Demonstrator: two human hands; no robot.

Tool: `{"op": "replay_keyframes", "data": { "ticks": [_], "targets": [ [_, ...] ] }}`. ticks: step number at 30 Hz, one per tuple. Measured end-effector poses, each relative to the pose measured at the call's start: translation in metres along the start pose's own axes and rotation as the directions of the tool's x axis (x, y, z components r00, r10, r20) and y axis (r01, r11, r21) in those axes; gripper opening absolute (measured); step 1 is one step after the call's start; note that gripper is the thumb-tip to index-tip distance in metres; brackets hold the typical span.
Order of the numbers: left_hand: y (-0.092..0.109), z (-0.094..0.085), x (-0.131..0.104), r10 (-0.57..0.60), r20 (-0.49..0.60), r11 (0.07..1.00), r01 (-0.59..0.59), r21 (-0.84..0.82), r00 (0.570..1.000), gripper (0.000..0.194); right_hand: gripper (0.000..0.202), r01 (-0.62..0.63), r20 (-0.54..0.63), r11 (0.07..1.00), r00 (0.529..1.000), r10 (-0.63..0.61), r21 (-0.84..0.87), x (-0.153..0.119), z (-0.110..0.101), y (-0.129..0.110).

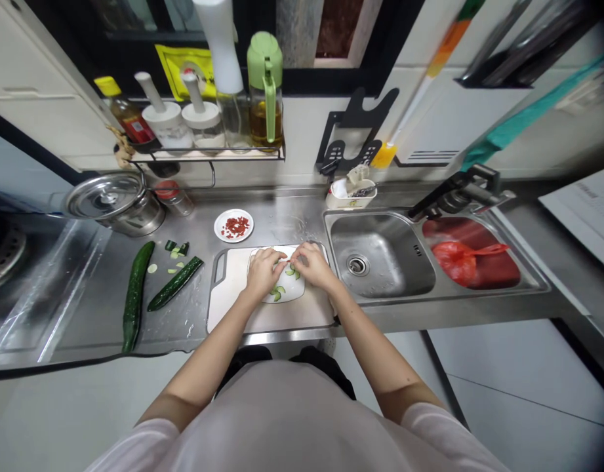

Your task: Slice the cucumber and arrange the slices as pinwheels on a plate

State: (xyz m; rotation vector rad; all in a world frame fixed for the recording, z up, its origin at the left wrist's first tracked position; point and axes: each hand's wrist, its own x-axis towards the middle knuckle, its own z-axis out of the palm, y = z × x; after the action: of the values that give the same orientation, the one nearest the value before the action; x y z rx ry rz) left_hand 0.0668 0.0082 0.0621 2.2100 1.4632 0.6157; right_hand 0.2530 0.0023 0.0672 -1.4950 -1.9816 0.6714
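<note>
A white plate [286,293] lies on the cutting board [233,314], with several green cucumber slices [278,293] on it. Over the plate's left part is my left hand [265,270], its fingertips pinched together. From the right, my right hand [311,263] meets it, thumb and forefinger close together above the plate. What lies between the fingertips is too small to make out. Behind the board sits a small white dish [233,225] of chopped red pieces [235,227].
Left of the board lie a whole cucumber [136,295], a cut cucumber [175,284] and small cucumber pieces [178,252]. A lidded pot [134,213] and a red-lidded jar [176,198] stand behind them. The sink [380,255] is on the right, below a faucet [471,190].
</note>
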Motion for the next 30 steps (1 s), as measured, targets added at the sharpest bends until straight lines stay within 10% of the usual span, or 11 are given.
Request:
{"op": "replay_keyframes", "data": {
  "ticks": [10,30],
  "targets": [
    [-0.001,0.029,0.009,-0.176,0.159,0.984,0.167,0.068,0.972,0.014,0.015,-0.153,0.036,0.951,0.985,0.169,-0.269,-0.019,0.03,0.037],
    [0.003,0.059,0.022,-0.173,0.257,0.979,0.138,0.149,0.951,0.016,0.013,-0.151,0.025,0.933,0.985,0.168,-0.326,-0.02,0.042,0.043]
  ]
}}
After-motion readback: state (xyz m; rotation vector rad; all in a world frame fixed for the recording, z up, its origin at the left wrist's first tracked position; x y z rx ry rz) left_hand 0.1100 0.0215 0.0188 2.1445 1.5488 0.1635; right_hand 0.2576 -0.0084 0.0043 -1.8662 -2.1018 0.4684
